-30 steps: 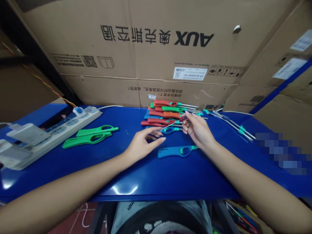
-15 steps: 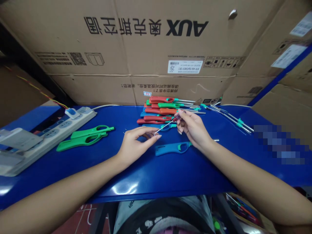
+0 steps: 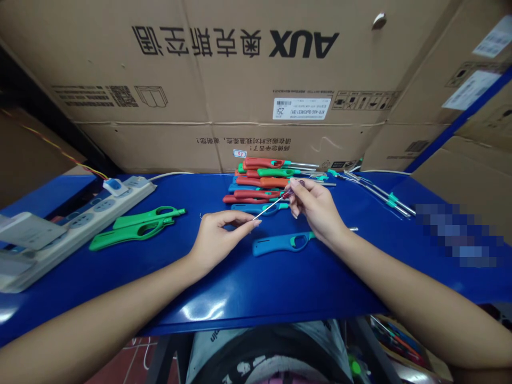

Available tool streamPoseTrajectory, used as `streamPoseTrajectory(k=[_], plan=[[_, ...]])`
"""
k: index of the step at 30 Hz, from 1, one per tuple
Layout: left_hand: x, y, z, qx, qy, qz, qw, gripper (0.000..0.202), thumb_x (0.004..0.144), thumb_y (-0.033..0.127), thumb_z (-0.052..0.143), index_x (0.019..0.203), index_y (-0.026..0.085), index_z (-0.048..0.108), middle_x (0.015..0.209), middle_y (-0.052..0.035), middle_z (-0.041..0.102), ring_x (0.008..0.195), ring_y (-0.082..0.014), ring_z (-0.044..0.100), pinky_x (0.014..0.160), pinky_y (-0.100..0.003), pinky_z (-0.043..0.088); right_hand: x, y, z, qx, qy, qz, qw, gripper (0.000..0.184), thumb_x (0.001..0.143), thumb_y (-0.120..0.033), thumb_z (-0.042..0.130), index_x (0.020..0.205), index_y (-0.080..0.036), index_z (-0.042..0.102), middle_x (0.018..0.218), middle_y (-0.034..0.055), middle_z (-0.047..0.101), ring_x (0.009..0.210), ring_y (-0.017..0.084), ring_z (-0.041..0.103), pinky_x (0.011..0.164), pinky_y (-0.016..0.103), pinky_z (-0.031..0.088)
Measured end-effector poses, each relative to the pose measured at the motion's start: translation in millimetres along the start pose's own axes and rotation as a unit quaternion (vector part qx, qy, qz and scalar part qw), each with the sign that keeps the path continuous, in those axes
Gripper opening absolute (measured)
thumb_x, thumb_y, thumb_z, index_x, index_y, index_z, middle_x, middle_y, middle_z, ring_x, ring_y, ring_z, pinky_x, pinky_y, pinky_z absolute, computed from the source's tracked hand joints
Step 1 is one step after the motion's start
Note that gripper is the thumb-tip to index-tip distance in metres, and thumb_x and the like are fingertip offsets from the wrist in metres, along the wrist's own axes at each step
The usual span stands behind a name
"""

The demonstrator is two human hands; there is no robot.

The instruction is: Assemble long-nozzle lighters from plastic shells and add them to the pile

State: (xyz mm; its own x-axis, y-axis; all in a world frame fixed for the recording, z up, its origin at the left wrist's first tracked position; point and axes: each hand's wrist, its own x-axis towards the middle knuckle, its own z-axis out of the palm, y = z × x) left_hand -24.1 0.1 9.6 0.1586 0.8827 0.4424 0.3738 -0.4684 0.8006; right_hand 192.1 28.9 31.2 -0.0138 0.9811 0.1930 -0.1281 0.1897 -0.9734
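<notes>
Pinched by its handle in right hand (image 3: 316, 213): small screwdriver (image 3: 270, 206), shaft slanting down-left, tip meeting left hand (image 3: 218, 234), thumb and forefinger closed; blue lighter casing (image 3: 276, 244) flat just below both.

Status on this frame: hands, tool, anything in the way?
Right hand grips small screwdriver, tip meeting left hand, fingers pinched. Blue lighter shell flat under right wrist. Nothing between hands.

Glossy blue table (image 3: 280, 288), matt cardboard box (image 3: 224, 80)

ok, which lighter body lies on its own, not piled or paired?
The blue one by the right hand; the rest sit in the back pile or as the green pair at left.
</notes>
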Motion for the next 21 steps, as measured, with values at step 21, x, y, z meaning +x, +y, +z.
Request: streamPoseTrajectory(k=[21], plan=[[-7.3, -2.2, 2.2, 0.041, -0.100, 0.047, 0.993, 0.009, 0.085, 0.029, 0.077, 0.082, 0.020, 0.080, 0.080, 0.0005, 0.080, 0.068, -0.0136, 0.072, 0.065, -0.021, 0.054, -12.7, -6.8, 6.3, -0.135, -0.019, -0.195, 0.971, 0.035, 0.090, -0.048, 0.067, 0.074, -0.019, 0.056, 0.062, -0.0047, 0.054, 0.047, 0.006, 0.047, 0.044, 0.020, 0.038]])
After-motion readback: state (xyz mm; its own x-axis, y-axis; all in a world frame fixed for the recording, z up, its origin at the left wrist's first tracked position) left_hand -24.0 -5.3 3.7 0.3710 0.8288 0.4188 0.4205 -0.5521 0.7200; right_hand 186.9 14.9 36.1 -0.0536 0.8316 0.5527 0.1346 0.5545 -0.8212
